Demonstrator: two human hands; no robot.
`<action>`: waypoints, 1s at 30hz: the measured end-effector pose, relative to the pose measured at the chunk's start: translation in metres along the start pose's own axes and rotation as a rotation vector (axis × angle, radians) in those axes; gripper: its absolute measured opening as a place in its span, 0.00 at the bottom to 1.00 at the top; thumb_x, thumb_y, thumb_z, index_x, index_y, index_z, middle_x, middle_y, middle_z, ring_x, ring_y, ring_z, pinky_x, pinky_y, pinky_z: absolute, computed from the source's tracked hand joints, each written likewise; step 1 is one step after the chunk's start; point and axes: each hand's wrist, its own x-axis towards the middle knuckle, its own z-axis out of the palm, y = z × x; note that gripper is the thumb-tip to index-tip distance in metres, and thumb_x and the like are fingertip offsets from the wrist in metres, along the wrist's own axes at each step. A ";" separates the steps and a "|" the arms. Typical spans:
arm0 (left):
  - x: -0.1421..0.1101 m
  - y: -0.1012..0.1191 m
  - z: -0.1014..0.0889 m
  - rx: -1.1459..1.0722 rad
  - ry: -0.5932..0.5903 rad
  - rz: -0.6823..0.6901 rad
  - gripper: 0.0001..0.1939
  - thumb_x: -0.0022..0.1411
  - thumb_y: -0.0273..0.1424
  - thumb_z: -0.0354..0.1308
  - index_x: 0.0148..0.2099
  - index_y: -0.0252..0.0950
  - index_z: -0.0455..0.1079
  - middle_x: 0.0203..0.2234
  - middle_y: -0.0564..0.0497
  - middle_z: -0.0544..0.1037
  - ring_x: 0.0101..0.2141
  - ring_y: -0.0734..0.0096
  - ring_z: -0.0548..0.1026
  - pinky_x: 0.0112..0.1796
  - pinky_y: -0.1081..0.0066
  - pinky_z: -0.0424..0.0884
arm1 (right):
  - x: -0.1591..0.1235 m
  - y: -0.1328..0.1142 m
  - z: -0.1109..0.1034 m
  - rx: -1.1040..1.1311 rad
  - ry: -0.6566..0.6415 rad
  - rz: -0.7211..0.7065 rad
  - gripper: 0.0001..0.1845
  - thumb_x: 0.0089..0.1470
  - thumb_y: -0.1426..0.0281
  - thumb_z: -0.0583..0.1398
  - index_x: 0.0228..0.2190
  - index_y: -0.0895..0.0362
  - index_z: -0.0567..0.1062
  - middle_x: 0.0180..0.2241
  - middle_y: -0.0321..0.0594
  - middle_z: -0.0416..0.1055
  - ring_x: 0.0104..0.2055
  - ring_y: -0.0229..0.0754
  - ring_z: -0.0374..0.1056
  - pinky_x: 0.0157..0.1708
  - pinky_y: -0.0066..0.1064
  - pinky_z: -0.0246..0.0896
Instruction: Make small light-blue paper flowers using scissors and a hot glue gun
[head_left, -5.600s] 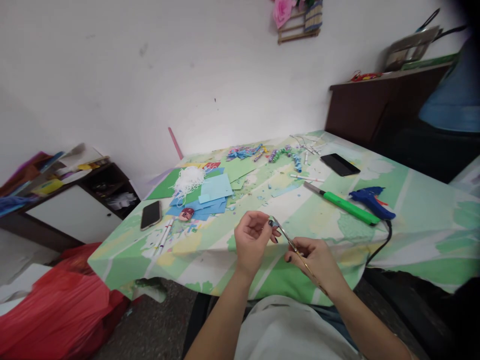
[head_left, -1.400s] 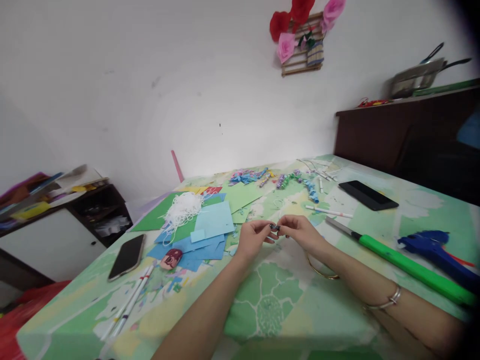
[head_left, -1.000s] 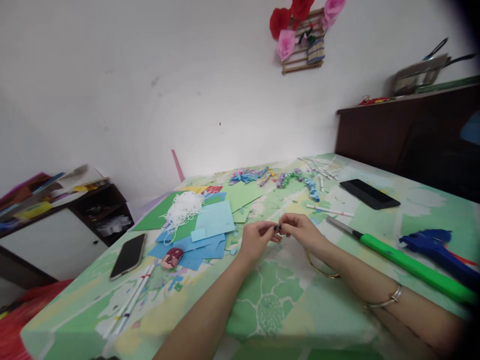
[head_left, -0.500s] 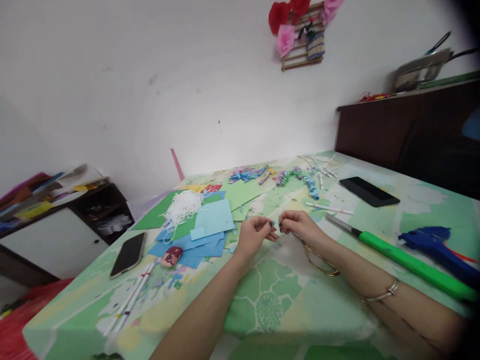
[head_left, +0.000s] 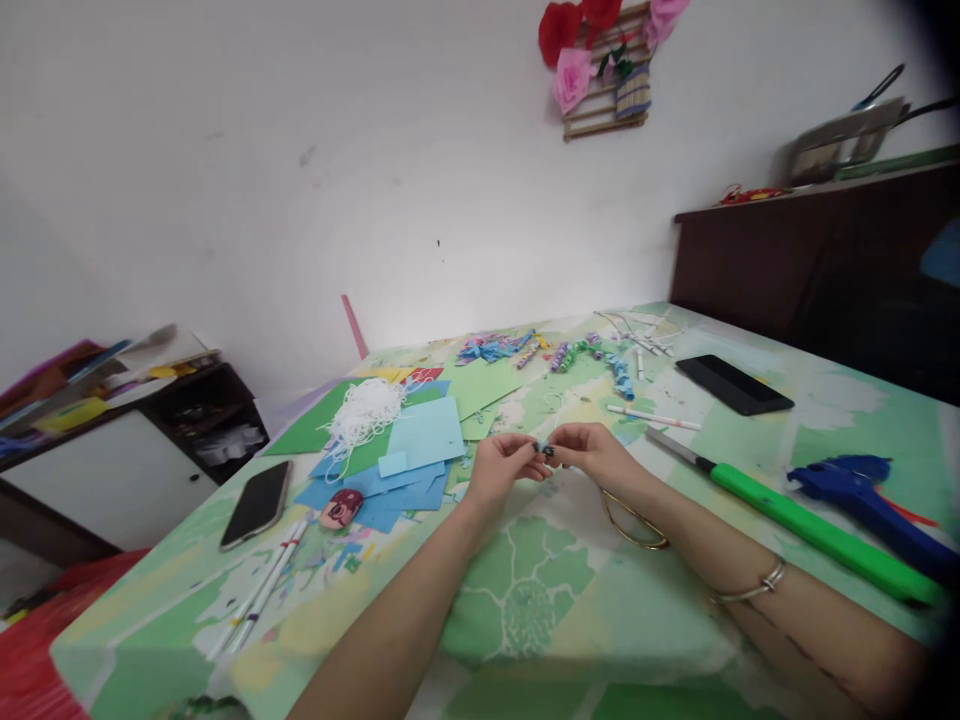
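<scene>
My left hand is closed in a pinch, thumb and forefinger on a tiny light-blue paper piece mostly covered by fingertips. My right hand meets it there, its thumb and forefinger also pinched at the piece. Gold handles of a pair of scissors stick out beneath the right hand towards the wrist; the blades are hidden by that hand. Both hands are over the front middle of the flowered tablecloth. Left of them lie blue paper sheets and a light-blue sheet.
White string lies heaped on green paper. A phone, white sticks and a pink-red object are at left. At right are a green-handled cutter, a blue glue gun and a black phone. Curled paper pieces sit behind.
Earlier the right hand held the scissors with blades at the left fingers; now their handles trail under it. Half a second ago the fingertips were apart; now they meet. The view has moved closer.
</scene>
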 end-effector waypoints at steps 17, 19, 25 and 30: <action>-0.012 -0.013 -0.006 0.119 0.035 0.083 0.13 0.46 0.34 0.60 0.34 0.30 0.69 0.22 0.49 0.73 0.21 0.71 0.73 0.19 0.75 0.67 | -0.009 0.015 0.005 -0.187 0.055 0.039 0.05 0.41 0.71 0.57 0.23 0.60 0.70 0.19 0.34 0.67 0.23 0.35 0.61 0.25 0.26 0.55; -0.013 -0.017 -0.007 0.151 0.045 0.096 0.11 0.47 0.32 0.59 0.33 0.30 0.70 0.19 0.50 0.73 0.19 0.72 0.72 0.19 0.75 0.67 | -0.012 0.014 0.007 -0.219 0.059 0.045 0.04 0.40 0.71 0.57 0.22 0.59 0.70 0.20 0.34 0.67 0.24 0.35 0.61 0.24 0.25 0.54; -0.016 -0.018 -0.005 0.175 0.065 0.043 0.06 0.47 0.29 0.56 0.29 0.31 0.71 0.15 0.51 0.73 0.16 0.75 0.69 0.21 0.74 0.67 | -0.019 0.014 0.013 -0.480 0.057 -0.019 0.04 0.42 0.71 0.55 0.20 0.57 0.68 0.19 0.33 0.65 0.23 0.35 0.58 0.23 0.25 0.50; -0.021 -0.014 -0.001 0.344 0.006 0.083 0.05 0.47 0.28 0.55 0.27 0.33 0.71 0.16 0.51 0.72 0.18 0.74 0.70 0.21 0.75 0.65 | -0.020 0.016 0.013 -0.659 0.019 -0.070 0.04 0.43 0.70 0.55 0.19 0.56 0.67 0.18 0.33 0.63 0.22 0.35 0.57 0.22 0.26 0.49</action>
